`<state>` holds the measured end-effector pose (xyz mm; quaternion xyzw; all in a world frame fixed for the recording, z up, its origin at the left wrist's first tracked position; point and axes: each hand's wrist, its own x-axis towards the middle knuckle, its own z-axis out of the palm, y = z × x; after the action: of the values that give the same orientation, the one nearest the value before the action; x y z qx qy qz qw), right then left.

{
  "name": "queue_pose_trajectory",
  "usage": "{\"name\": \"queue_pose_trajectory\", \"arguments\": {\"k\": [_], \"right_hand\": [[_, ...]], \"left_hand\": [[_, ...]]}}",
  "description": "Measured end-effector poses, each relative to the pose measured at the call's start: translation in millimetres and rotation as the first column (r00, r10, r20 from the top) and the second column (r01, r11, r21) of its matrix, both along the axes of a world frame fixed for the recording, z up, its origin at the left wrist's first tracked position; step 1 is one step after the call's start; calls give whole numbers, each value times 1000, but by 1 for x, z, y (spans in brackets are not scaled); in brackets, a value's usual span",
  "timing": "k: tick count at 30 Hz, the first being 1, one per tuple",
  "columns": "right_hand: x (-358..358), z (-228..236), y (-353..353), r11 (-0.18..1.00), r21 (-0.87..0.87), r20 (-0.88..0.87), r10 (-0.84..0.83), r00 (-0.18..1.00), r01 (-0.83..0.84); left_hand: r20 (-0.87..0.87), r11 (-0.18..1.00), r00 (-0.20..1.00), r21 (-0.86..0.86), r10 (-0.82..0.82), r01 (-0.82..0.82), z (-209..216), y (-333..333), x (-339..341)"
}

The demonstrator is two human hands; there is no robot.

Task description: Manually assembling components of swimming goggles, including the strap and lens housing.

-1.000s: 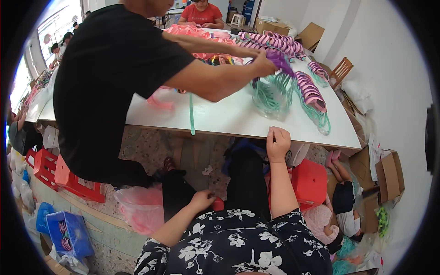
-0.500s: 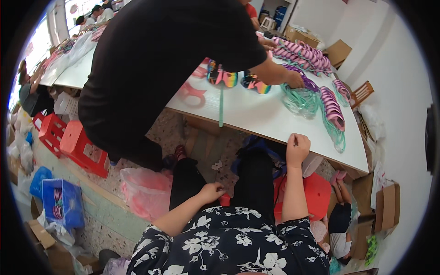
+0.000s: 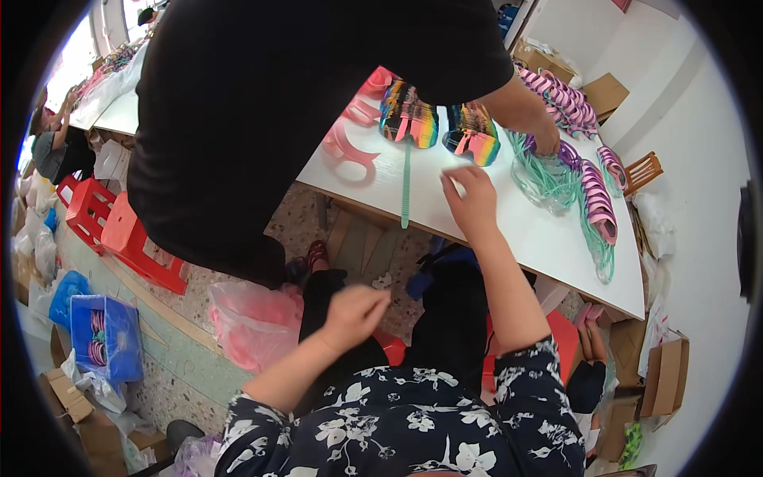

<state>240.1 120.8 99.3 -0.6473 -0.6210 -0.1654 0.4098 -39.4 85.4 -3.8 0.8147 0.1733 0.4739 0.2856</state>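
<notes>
Head view, right hand (image 3: pixel 472 200) loose, fingers parted over the white table (image 3: pixel 528 234), just beside two rainbow-sheened lens stacks (image 3: pixel 472 131) and a teal strip (image 3: pixel 407 187), left hand (image 3: pixel 355 316) motion-blurred above the lap, whether clenched around anything cannot be told, black-shirted co-worker (image 3: pixel 238 135) cropped at top

At the lower middle of the frame, the person wears a blackish-navy blouse (image 3: pixel 350 436) printed with white, leafy blossoms. The same floral print covers the left sleeve (image 3: pixel 253 429) and the right sleeve (image 3: pixel 539 389), both loose and ending near the elbow, leaving the forearms bare. Plain black trousers (image 3: pixel 450 318) show above the blouse, toward the centre.
</notes>
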Motion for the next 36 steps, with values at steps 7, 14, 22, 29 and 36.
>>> {"name": "queue_pose_trajectory", "arguments": {"k": [7, 14, 22, 29, 36], "right_hand": [[16, 4, 110, 997, 20, 312, -77, 947, 74], [38, -25, 154, 998, 58, 240, -10, 971, -4], [25, -4, 126, 996, 78, 351, -76, 933, 52], [-3, 37, 41, 993, 100, -281, 93, 955, -67], [-42, 42, -97, 490, 248, -923, 381, -51, -836]], "left_hand": [[-117, 850, 952, 491, 284, -193, 94, 126, 34], [-188, 784, 864, 540, 467, -307, 77, 200, 77], [-25, 831, 945, 485, 325, -273, 120, 183, 62], [128, 881, 992, -467, -18, 76, 163, 121, 28], [5, 446, 868, -856, -496, 260, 150, 59, 22]]}}
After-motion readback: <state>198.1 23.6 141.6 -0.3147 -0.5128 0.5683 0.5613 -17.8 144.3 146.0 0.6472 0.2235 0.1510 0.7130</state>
